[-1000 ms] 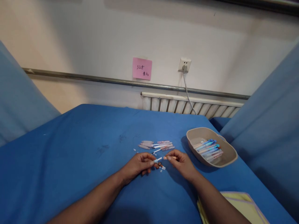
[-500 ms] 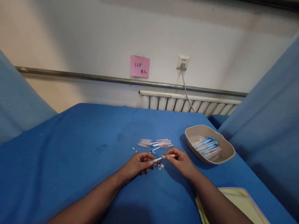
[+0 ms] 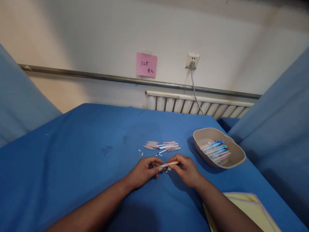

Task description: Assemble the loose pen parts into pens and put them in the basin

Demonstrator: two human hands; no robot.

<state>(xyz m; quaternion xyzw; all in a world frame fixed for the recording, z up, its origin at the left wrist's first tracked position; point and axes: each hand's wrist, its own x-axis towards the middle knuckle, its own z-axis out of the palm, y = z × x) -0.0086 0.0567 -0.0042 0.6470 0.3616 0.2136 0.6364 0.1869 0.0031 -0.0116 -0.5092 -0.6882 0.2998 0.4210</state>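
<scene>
Between my two hands lies a pen in parts, brought together end to end. My left hand (image 3: 147, 168) is closed on its pale blue lower barrel (image 3: 163, 166). My right hand (image 3: 185, 169) pinches the orange upper barrel (image 3: 173, 163), its fingers touching or nearly touching the left fingertips. Just beyond the hands, several pale pen barrels (image 3: 151, 145) lie beside pinkish patterned ones (image 3: 172, 148), with white refills (image 3: 163, 147) between them. Small white tips (image 3: 142, 154) are scattered nearby, some partly hidden under the hands.
A beige basket (image 3: 200, 132) holding several assembled-looking pens (image 3: 216, 149) stands at the right. Nearer me lies a folded yellow cloth (image 3: 246, 206), partly behind my right forearm. Blue cloth (image 3: 72, 154) covers the table. A radiator (image 3: 178, 104) and a plugged-in cable (image 3: 194, 87) are behind.
My hands have come closer together. The white refill that showed between the two barrels is now covered, the orange barrel meeting the pale blue one. The view has shifted slightly.
</scene>
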